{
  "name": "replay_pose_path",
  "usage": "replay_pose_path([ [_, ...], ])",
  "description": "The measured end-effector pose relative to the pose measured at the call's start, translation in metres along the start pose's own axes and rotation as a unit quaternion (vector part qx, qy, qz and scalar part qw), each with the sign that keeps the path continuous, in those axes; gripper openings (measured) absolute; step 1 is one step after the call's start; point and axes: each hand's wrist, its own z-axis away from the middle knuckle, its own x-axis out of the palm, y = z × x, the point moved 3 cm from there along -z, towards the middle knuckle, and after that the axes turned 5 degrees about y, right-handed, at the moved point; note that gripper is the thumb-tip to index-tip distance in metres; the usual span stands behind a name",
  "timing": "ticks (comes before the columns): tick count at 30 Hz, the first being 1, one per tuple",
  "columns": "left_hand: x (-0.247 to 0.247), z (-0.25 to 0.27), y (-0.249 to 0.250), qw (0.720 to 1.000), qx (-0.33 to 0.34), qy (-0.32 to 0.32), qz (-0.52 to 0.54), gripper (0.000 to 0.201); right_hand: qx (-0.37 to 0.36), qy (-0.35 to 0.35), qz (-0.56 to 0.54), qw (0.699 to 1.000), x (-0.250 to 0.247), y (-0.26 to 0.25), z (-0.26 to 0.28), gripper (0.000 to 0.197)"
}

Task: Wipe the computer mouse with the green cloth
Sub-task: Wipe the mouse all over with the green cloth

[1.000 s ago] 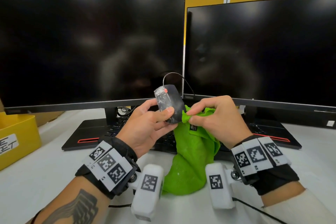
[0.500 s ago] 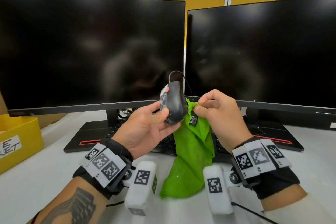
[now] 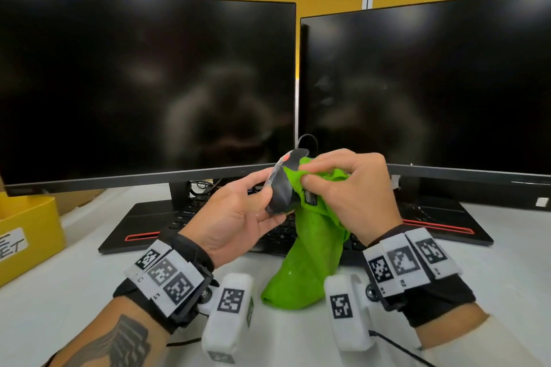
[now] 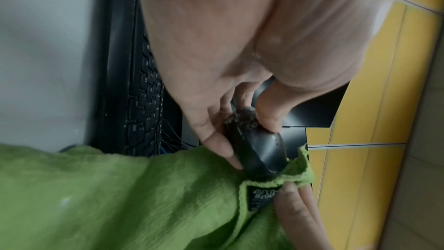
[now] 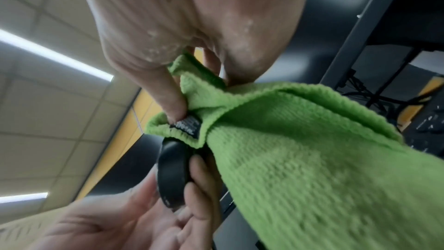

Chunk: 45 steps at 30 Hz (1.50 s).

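My left hand [image 3: 253, 202] grips a black wired computer mouse [image 3: 283, 188] between thumb and fingers, holding it up on edge in front of the two monitors. A red scroll wheel shows near the mouse's top. My right hand [image 3: 337, 176] pinches a bunched corner of the green cloth [image 3: 313, 247] and presses it against the mouse's right side. The rest of the cloth hangs down to the desk. In the left wrist view the mouse [image 4: 259, 144] sits nose-down into the cloth [image 4: 120, 197]. In the right wrist view the cloth [image 5: 312, 159] with its black tag covers the top of the mouse [image 5: 173, 170].
Two dark monitors [image 3: 149, 83] [image 3: 432, 89] stand close behind my hands. A black keyboard [image 3: 185, 214] with red trim lies under them on the white desk [image 3: 59, 292]. A yellow bin [image 3: 26, 235] sits at the left edge. The mouse cable loops up behind the mouse.
The mouse has turned from face-on to edge-on in my left hand. My right hand has moved left and up, bringing the cloth from beside the mouse onto its side.
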Motion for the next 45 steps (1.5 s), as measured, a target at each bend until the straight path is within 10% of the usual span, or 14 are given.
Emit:
replay_pose_path([
  [5,0.005,0.004,-0.005,0.998,-0.007,-0.037,-0.050,0.054,0.040,0.091,-0.002,0.995,-0.015,0.011,-0.011,0.013],
  [17,-0.004,-0.006,-0.008,0.999,0.023,0.008,-0.028,0.049,0.079,-0.009,-0.008,0.997,0.008,0.013,0.005,0.010],
  [24,0.008,0.001,-0.011,0.996,0.031,-0.062,-0.056,0.055,0.181,0.107,-0.138,0.968,-0.008,0.026,-0.005,0.023],
  [33,0.002,-0.004,-0.010,0.998,0.035,-0.046,-0.033,0.059,0.254,0.063,-0.307,0.915,0.004,0.023,-0.001,0.013],
  [45,0.005,-0.001,-0.007,0.994,0.048,-0.041,-0.084,0.057,0.288,0.081,-0.255,0.919,0.001,0.027,0.001,0.017],
])
